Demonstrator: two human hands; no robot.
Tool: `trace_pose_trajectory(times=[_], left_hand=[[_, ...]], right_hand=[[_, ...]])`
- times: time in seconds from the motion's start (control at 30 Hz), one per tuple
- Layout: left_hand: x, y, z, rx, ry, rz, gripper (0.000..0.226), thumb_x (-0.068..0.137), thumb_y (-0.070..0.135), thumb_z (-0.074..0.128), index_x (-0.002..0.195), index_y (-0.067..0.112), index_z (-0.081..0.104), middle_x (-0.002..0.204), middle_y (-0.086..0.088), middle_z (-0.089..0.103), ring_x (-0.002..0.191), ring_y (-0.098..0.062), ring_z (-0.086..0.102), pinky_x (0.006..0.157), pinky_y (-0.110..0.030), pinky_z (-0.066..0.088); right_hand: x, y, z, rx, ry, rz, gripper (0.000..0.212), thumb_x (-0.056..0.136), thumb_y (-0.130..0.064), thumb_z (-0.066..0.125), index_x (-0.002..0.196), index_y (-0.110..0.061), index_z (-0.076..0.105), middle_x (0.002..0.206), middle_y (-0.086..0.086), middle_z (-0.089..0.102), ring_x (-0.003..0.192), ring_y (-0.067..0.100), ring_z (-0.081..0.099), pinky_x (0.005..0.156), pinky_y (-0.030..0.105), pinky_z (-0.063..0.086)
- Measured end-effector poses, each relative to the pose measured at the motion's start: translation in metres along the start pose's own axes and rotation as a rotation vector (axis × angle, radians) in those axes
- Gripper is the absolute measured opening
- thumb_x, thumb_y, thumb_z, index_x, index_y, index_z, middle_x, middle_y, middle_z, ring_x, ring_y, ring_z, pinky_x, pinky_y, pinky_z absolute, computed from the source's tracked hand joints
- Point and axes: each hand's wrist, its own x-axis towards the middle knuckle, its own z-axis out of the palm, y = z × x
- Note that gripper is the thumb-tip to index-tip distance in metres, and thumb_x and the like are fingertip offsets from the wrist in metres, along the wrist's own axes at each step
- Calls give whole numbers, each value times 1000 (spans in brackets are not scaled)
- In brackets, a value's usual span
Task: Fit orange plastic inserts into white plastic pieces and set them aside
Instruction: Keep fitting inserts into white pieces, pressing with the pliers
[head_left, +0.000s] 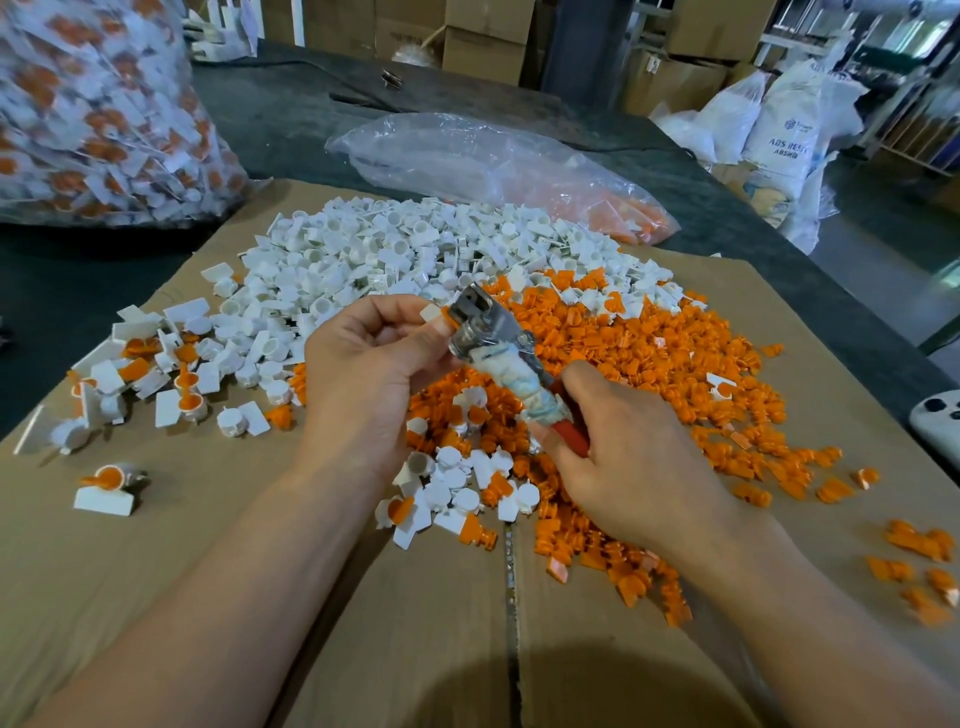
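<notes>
One right hand (639, 467) gripping pliers (485, 332), ABS sack (779, 140)

**Print on one sack only**

Beyond the heap of orange inserts (649, 374), up and to its right, a white sack (779, 140) carries dark blue print. There is a small logo with a short word beside it, too blurred to read. Under it a line looks like "ABS RESIN", and a smaller line below cannot be made out. Farther back from the heap, a cardboard box (675, 83) shows a small printed mark — unreadable.
</notes>
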Motion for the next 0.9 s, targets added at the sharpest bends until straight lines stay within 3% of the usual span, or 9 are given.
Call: trace_pose_trajectory(times=[0.13,0.23,0.4,0.57,0.9], left_hand=[[0,1,-1,-34,17,-10,15,59,6,68,71,7,59,57,0,66,59,-14,67,53,-18,52],[2,1,-3,-74,54,-54,15,70,-7,66,73,6,58,60,-5,67,62,-20,69,53,-18,52],[2,1,-4,-63,46,-129,14,73,-9,64,72,5,59,58,-6,66,64,-21,70,51,-17,52],[3,1,-2,-48,43,-180,15,81,-7,59,71,3,61,59,-8,67,66,-23,71,50,-17,53],[3,4,-3,-65,77,-228,10,81,-1,62,74,7,62,60,-3,68,63,-20,71,49,-19,54]], right_hand=[[7,5,-3,4,60,35,30,82,-51,54,90,-25,41,71,-14,41,60,4,41,48,21,28],[25,18,-7,-24,126,137,39,76,-57,57,94,-25,42,75,-15,40,64,4,40,51,23,26],[53,40,-4,-204,147,268,62,74,-64,57,110,-14,49,97,1,50,91,18,47,71,29,30],[66,49,5,-314,102,287,74,72,-69,55,118,-11,48,115,10,52,109,27,48,86,36,37],[66,49,13,-301,76,305,92,69,-77,43,132,-10,39,128,12,40,120,29,33,101,39,27]])
